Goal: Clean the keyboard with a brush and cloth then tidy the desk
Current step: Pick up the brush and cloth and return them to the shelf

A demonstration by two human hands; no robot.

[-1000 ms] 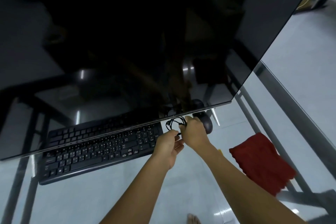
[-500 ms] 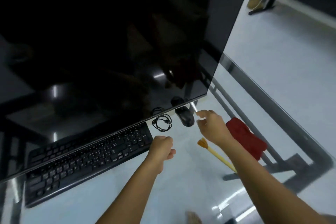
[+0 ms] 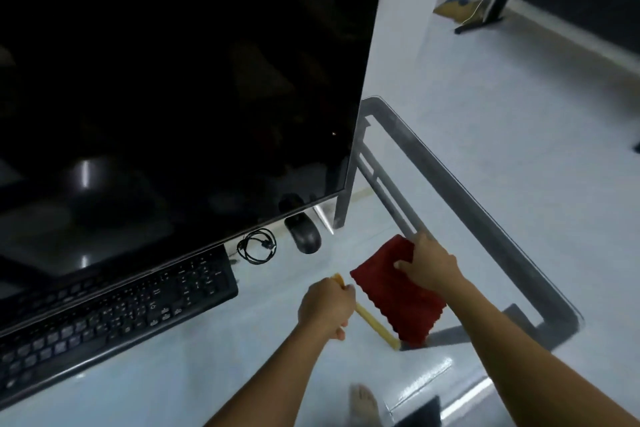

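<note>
A black keyboard (image 3: 114,308) lies on the glass desk under the big dark monitor (image 3: 173,80). My left hand (image 3: 325,307) is closed around the yellow brush (image 3: 375,324), whose handle sticks out toward the lower right and whose bristle end peeks above my fist. My right hand (image 3: 429,262) pinches the far edge of the red cloth (image 3: 398,298), which lies flat on the desk beside the brush.
A coiled black cable (image 3: 257,246) and a black mouse (image 3: 304,234) lie by the monitor's lower right corner. The glass desk's grey rim (image 3: 485,218) runs along the right. A bare foot (image 3: 362,402) shows below through the glass.
Both hands let go of the coiled cable and moved right. My left hand has closed on the brush and my right hand has taken the red cloth's edge. The camera turned right.
</note>
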